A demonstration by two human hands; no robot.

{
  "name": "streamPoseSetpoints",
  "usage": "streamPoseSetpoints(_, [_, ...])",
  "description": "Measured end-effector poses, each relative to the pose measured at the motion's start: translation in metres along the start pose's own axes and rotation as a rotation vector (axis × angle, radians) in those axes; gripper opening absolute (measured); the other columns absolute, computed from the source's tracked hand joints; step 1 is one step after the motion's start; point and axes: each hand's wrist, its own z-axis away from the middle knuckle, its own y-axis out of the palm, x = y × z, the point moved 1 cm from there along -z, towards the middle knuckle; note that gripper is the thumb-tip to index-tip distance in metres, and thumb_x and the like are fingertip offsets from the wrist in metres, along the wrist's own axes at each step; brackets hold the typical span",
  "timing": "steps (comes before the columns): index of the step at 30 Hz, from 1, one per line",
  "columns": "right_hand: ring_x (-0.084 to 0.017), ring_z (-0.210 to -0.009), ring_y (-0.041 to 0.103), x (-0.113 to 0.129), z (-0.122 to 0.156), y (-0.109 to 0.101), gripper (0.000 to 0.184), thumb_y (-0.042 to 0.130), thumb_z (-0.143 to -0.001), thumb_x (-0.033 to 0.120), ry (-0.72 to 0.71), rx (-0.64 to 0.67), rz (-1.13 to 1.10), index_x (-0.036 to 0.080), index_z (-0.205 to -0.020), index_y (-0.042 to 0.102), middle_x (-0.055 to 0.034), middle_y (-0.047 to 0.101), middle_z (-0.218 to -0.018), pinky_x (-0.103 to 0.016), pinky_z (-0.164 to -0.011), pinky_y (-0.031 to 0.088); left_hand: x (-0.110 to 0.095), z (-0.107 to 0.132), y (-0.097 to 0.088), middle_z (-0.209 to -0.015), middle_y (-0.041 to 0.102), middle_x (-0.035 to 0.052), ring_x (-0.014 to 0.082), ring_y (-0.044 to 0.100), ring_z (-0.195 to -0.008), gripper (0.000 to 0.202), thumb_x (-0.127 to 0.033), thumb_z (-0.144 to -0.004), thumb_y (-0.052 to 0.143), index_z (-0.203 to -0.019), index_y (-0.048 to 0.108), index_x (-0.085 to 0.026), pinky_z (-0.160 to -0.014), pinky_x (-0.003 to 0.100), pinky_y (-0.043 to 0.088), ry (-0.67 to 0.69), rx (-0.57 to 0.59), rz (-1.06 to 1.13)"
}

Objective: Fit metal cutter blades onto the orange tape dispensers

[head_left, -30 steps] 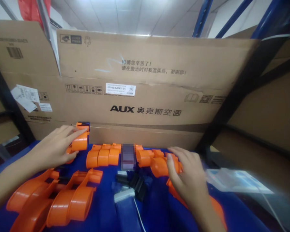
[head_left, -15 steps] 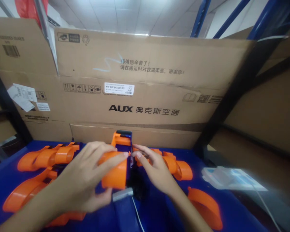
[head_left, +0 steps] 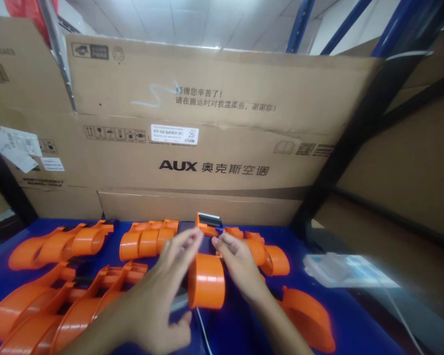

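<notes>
An orange plastic tape dispenser (head_left: pixel 206 276) with a toothed metal blade at its far end is held between both hands over the blue table (head_left: pixel 355 320). My left hand (head_left: pixel 166 291) reaches in from the lower left, fingers pressed to the dispenser's left side near the blade. My right hand (head_left: pixel 237 264) pinches its right side close to the blade. Both hands are closed on the same piece.
More orange dispenser parts lie in rows at left (head_left: pixel 59 241), centre (head_left: pixel 148 239) and right (head_left: pixel 274 259), with a loose orange shell (head_left: pixel 307 315) at front right. A large AUX cardboard box (head_left: pixel 207 143) stands behind. A clear plastic bag (head_left: pixel 348 271) lies at right.
The dispenser has turned so its round drum faces me and its blade points away. Both hands shifted with it toward the middle; my left hand slid lower and forward.
</notes>
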Motion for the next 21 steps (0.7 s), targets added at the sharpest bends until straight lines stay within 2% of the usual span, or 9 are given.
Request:
streamPoseSetpoints(2, [-0.012, -0.056, 0.048, -0.001, 0.002, 0.000, 0.041, 0.067, -0.088, 0.059, 0.007, 0.001, 0.006, 0.020, -0.078, 0.061, 0.0036, 0.055, -0.066, -0.023, -0.053, 0.039, 0.015, -0.002, 0.010, -0.171, 0.012, 0.0090, 0.0414, 0.020, -0.152, 0.094, -0.028, -0.089, 0.058, -0.164, 0.002, -0.031, -0.122, 0.062, 0.019, -0.082, -0.159, 0.264])
streamPoseSetpoints(4, [-0.013, -0.058, 0.049, -0.003, 0.005, 0.001, 0.038, 0.068, -0.088, 0.057, 0.012, 0.009, 0.010, 0.020, -0.080, 0.063, 0.0024, 0.057, -0.068, -0.024, -0.054, 0.040, 0.031, -0.008, 0.024, -0.170, 0.019, 0.0075, 0.0397, 0.030, -0.149, 0.078, -0.042, -0.097, 0.051, -0.164, 0.011, -0.035, -0.120, 0.059, 0.027, -0.232, -0.363, 0.470])
streamPoseSetpoints(6, [-0.013, -0.058, 0.049, -0.004, 0.008, 0.005, 0.034, 0.066, -0.091, 0.054, 0.006, 0.041, 0.019, 0.020, -0.088, 0.067, 0.0023, 0.058, -0.068, -0.024, -0.054, 0.041, 0.042, -0.013, 0.039, -0.168, 0.028, 0.0074, 0.0363, 0.031, -0.150, 0.070, -0.049, -0.098, 0.051, -0.161, 0.023, -0.034, -0.121, 0.055, 0.026, -0.390, -0.469, 0.574])
streamPoseSetpoints(9, [-0.013, -0.056, 0.049, -0.005, 0.014, 0.012, 0.031, 0.061, -0.096, 0.048, -0.009, 0.132, 0.073, 0.020, -0.105, 0.069, 0.0030, 0.057, -0.068, -0.024, -0.054, 0.042, 0.045, -0.016, 0.053, -0.162, 0.041, 0.0080, 0.0318, 0.030, -0.152, 0.063, -0.050, -0.095, 0.061, -0.152, 0.044, -0.029, -0.124, 0.046, 0.023, -0.507, -0.542, 0.638])
streamPoseSetpoints(11, [-0.013, -0.054, 0.049, -0.005, 0.019, 0.016, 0.030, 0.056, -0.099, 0.046, 0.009, 0.171, 0.127, 0.019, -0.107, 0.068, 0.0044, 0.053, -0.065, -0.024, -0.053, 0.041, 0.042, -0.015, 0.056, -0.155, 0.051, 0.0087, 0.0311, 0.038, -0.148, 0.056, -0.050, -0.094, 0.064, -0.144, 0.054, -0.027, -0.122, 0.044, 0.026, -0.535, -0.587, 0.693])
streamPoseSetpoints(13, [-0.012, -0.052, 0.049, -0.006, 0.024, 0.019, 0.028, 0.052, -0.101, 0.043, 0.038, 0.181, 0.180, 0.019, -0.101, 0.066, 0.0058, 0.049, -0.061, -0.023, -0.052, 0.039, 0.040, -0.013, 0.055, -0.143, 0.062, 0.0086, 0.0309, 0.050, -0.139, 0.048, -0.050, -0.093, 0.064, -0.135, 0.062, -0.026, -0.118, 0.043, 0.033, -0.545, -0.627, 0.748])
streamPoseSetpoints(16, [-0.011, -0.052, 0.046, -0.009, 0.027, 0.021, 0.027, 0.048, -0.101, 0.037, 0.042, 0.180, 0.268, 0.020, -0.082, 0.059, 0.0061, 0.046, -0.060, -0.023, -0.051, 0.036, 0.039, -0.009, 0.053, -0.116, 0.074, 0.0065, 0.0280, 0.066, -0.114, 0.040, -0.048, -0.090, 0.069, -0.122, 0.068, -0.025, -0.106, 0.040, 0.045, -0.533, -0.650, 0.773])
streamPoseSetpoints(18, [-0.011, -0.054, 0.043, -0.011, 0.026, 0.020, 0.026, 0.049, -0.097, 0.029, 0.005, 0.168, 0.338, 0.020, -0.073, 0.052, 0.0058, 0.044, -0.061, -0.022, -0.051, 0.034, 0.039, -0.007, 0.053, -0.103, 0.075, 0.0047, 0.0252, 0.068, -0.099, 0.036, -0.046, -0.088, 0.071, -0.117, 0.070, -0.024, -0.099, 0.038, 0.049, -0.533, -0.660, 0.764])
streamPoseSetpoints(21, [-0.011, -0.059, 0.042, -0.013, 0.024, 0.019, 0.019, 0.048, -0.088, 0.016, -0.058, 0.148, 0.429, 0.020, -0.069, 0.048, 0.0054, 0.043, -0.063, -0.023, -0.055, 0.033, 0.040, -0.005, 0.054, -0.096, 0.073, 0.0043, 0.0235, 0.067, -0.092, 0.033, -0.045, -0.087, 0.073, -0.111, 0.071, -0.022, -0.093, 0.035, 0.051, -0.542, -0.665, 0.767])
